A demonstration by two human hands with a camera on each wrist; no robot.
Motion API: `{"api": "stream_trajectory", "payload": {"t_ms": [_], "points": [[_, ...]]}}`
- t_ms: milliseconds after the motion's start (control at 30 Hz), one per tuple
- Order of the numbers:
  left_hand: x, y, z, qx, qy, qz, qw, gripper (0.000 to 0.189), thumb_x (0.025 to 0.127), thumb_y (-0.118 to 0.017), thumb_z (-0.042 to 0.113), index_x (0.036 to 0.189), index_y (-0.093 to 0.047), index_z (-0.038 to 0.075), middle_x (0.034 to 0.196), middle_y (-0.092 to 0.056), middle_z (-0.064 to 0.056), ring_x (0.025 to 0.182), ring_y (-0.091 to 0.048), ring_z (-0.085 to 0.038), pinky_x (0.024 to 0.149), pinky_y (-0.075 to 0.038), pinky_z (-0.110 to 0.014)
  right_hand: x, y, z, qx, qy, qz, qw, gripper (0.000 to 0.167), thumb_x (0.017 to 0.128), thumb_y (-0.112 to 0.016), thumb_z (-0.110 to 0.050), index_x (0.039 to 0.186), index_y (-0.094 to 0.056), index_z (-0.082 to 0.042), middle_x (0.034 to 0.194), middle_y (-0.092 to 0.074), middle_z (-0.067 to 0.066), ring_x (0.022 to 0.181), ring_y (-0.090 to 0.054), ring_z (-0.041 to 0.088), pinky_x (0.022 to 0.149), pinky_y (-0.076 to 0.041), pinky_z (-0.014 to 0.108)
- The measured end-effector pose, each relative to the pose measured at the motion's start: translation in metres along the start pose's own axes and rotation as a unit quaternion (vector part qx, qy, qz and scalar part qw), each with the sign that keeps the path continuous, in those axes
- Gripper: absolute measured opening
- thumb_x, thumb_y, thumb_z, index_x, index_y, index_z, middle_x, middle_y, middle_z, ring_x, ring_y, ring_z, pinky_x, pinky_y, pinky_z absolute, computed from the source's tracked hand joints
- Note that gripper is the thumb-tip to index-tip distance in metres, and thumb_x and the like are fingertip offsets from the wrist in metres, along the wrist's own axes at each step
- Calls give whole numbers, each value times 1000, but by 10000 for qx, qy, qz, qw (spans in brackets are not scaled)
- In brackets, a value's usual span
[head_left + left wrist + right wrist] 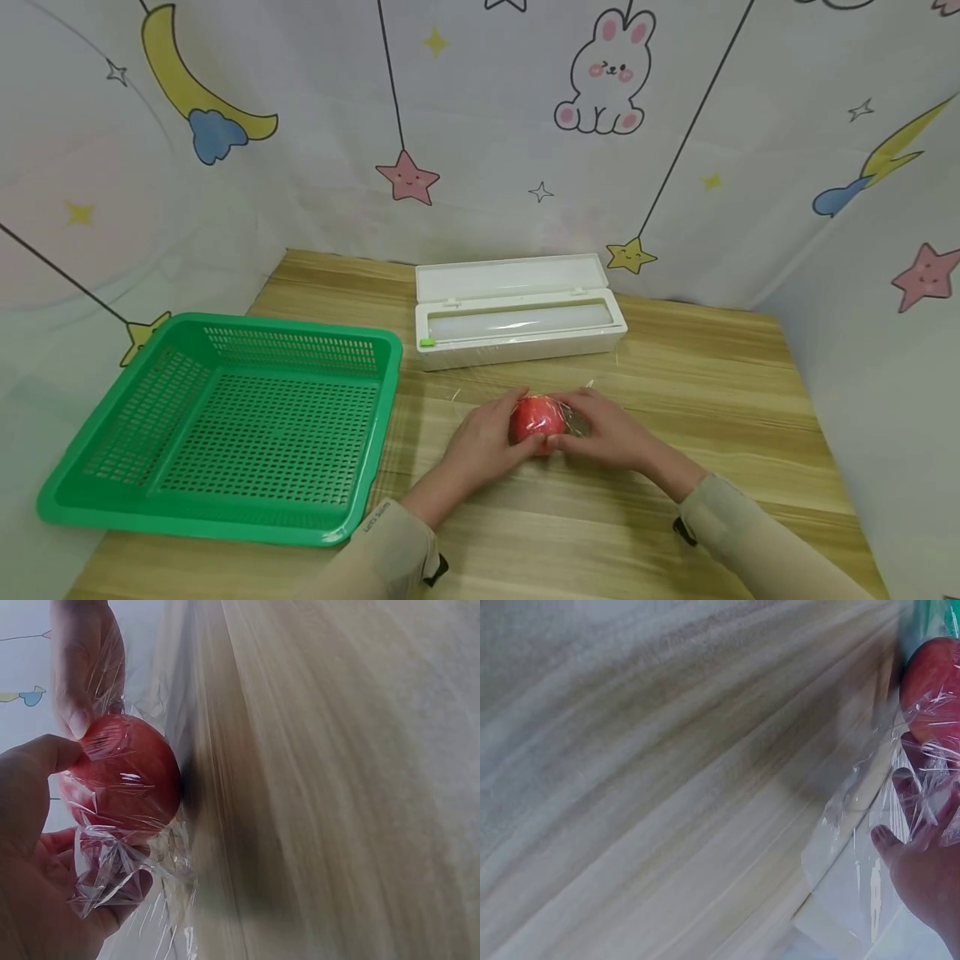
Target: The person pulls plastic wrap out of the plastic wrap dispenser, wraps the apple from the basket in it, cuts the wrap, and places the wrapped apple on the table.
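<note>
A red apple (540, 423) sits low over the wooden table with clear plastic wrap (112, 866) crinkled around it. My left hand (489, 435) grips the apple's left side, thumb in front and fingers behind. From the right, my right hand (603, 429) holds the apple through the wrap, its thumb and fingertips meeting the fruit. Loose film bunches over the palms in both wrist views and trails on the table. Behind the hands stands a white wrap dispenser (521, 350), lid up, a roll of film (525, 321) inside.
A green plastic basket (386, 400) with a perforated base stands on the left of the table (712, 383). A printed curtain (487, 108) closes off the back and sides. A small green slider (427, 342) sits at the dispenser's left end.
</note>
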State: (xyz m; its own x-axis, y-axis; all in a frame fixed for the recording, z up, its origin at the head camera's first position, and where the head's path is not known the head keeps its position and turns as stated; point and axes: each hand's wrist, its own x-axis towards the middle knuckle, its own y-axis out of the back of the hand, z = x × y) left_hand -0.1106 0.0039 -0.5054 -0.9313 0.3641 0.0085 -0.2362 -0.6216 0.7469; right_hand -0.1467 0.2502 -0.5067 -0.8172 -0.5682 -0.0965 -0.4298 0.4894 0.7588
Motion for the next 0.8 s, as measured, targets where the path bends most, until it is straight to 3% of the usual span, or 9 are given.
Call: {"api": "stream_trajectory", "payload": {"t_ms": [233,433,600,800], "points": [[2,3,1,29,67,7,10000,63,101,-71,46,150,-57,9,138,-69,-12,124,-67,-30,104,-57,-49,3,2,0,-9,-173,-64,9998,67,96,-76,-53,149,-63,-13,127,-65,6,116,-60,23,99,-55,52],[5,5,2,-198,207,2,9996,64,103,-67,45,153,-54,6,137,-69,-15,123,-67,-30,104,-57,-48,7,7,2,-34,-216,-69,9997,63,98,-74,-49,146,-65,-10,124,-65,8,113,-60,24,95,-55,50],[8,4,2,-181,299,20,9994,67,103,-67,46,155,-52,5,138,-68,-17,124,-66,-32,104,-57,-49,10,10,1,-8,-253,-109,9996,59,99,-73,-49,144,-65,-12,124,-67,7,113,-61,23,98,-55,51],[7,4,2,-42,349,147,9993,58,104,-67,44,148,-59,8,139,-65,-14,127,-61,-33,106,-55,-51,15,10,1,-25,-278,-204,9994,56,100,-70,-51,141,-66,-13,126,-68,5,117,-61,25,100,-54,54]]}}
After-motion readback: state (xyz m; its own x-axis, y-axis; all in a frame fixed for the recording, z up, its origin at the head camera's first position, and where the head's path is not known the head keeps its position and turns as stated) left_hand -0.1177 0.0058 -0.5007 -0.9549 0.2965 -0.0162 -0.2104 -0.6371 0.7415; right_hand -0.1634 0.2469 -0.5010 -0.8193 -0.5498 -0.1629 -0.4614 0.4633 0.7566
